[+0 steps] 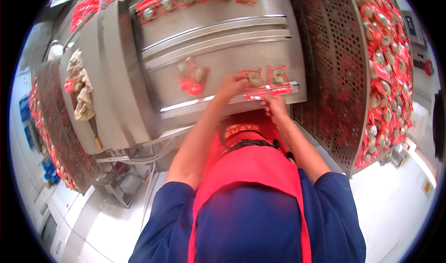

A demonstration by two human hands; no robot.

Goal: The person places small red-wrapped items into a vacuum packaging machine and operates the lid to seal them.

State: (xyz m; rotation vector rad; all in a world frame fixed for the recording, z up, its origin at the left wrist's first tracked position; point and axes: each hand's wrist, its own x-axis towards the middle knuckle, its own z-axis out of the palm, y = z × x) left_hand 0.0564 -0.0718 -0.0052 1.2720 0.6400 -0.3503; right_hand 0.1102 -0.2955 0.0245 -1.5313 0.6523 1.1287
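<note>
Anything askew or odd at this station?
Mildly: two red packets left of the left hand lie at differing angles, apparently overlapping, unlike the neater pair by the right hand. A cloth lies crumpled on the steel housing at left. No obvious spill.

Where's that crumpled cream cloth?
In the head view, the crumpled cream cloth lies at the left on the grey metal casing, just above the yellow-handled tool and left of the person's left hand.
</note>
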